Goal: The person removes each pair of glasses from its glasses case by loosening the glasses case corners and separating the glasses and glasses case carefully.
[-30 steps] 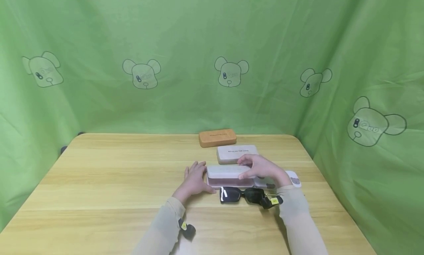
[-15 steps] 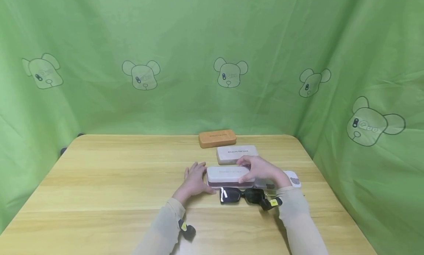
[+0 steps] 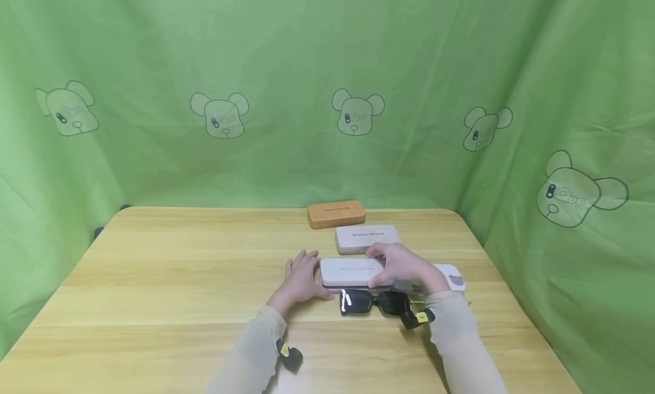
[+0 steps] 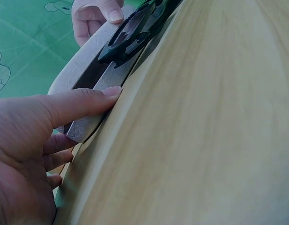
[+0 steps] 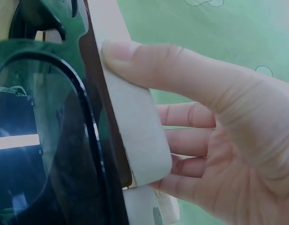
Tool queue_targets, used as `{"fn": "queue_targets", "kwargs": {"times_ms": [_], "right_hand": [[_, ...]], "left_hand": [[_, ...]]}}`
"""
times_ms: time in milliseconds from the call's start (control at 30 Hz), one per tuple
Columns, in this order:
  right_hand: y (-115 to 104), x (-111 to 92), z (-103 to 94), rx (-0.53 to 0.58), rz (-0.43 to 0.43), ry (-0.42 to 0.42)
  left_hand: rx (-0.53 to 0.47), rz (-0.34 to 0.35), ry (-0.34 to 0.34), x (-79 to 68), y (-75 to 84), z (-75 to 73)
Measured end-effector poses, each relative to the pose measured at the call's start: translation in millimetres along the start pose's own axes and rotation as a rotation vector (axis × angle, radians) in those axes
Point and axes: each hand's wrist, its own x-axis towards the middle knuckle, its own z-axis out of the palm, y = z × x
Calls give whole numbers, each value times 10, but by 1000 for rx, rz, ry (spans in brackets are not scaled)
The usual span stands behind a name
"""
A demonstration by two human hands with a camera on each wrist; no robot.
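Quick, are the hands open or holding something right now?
Left hand: holding the white case at its left end.
Right hand: holding that case's lid.

There are two hands (image 3: 303, 280) (image 3: 405, 265), three lettered cases (image 3: 347, 273) (image 3: 362, 240) (image 3: 336, 215) and one pair of sunglasses (image 3: 358, 302).

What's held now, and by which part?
Near white glasses case: left hand holds its base at the left end; right hand pinches its lid near the right end.
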Motion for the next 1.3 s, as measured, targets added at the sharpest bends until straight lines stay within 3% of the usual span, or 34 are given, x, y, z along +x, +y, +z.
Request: {"fn": "queue_targets", "kwargs": {"times_ms": [600, 1300], "right_hand": [[-101, 4, 35, -72, 38, 7], [-125, 3, 73, -121, -32, 4]], "left_hand": [[-1, -3, -4, 4, -4, -1], [33, -11, -25, 22, -21, 12]]}}
